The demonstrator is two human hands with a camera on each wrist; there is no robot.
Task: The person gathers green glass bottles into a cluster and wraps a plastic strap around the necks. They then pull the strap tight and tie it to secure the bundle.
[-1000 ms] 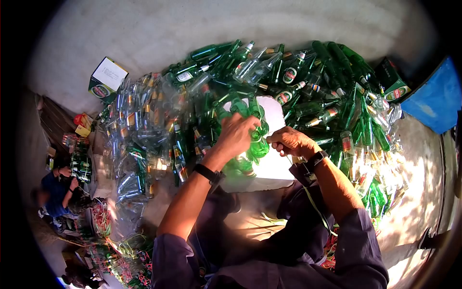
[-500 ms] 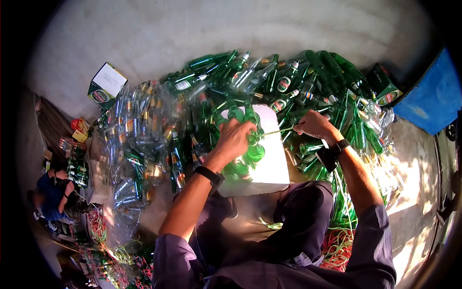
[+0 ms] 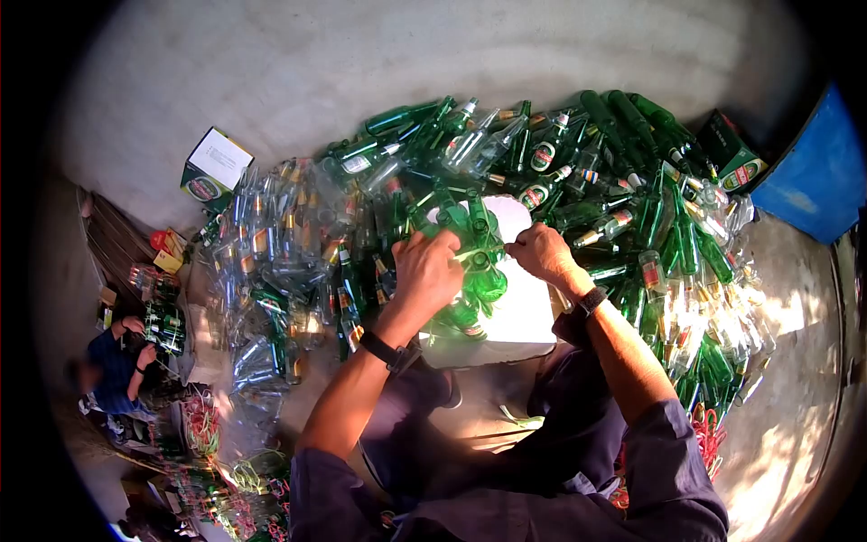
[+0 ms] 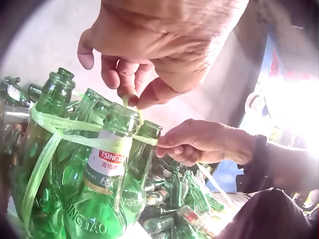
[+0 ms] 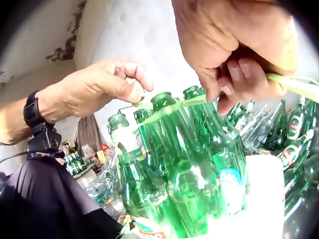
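Overall, only the head view sets your work in its surroundings: a white block (image 3: 522, 316) lies before your knees, loose clear bottles (image 3: 287, 248) are heaped to its left, loose green bottles (image 3: 684, 239) to its right, a blue panel (image 3: 804, 185) stands farther right, and another person (image 3: 117, 370) sits well apart on its left. That view leaves your fingertips small; the wrist views supply them. Seen from your right wrist, your left hand (image 5: 107, 84) pinches a pale green strap (image 5: 169, 109) between thumb and forefinger, and your right hand (image 5: 239, 59) grips the same strap, its free tail passing out behind the curled fingers. From your left wrist, the strap shows as a band round the bottle necks, with one length slanting down the outer side.

The green Tsingtao bottles (image 4: 97, 214) stand upright in a tight cluster on the left part of the block, necks close together and mouths uncapped. Their glass is translucent and bright with reflections. One neck bears a red, white and dark green label (image 4: 106, 162); beneath it, raised lettering follows the shoulder, legible from your left wrist alone. Your right wrist instead reveals a round blue-and-white label (image 5: 230, 178) on the side toward the block's bare top.
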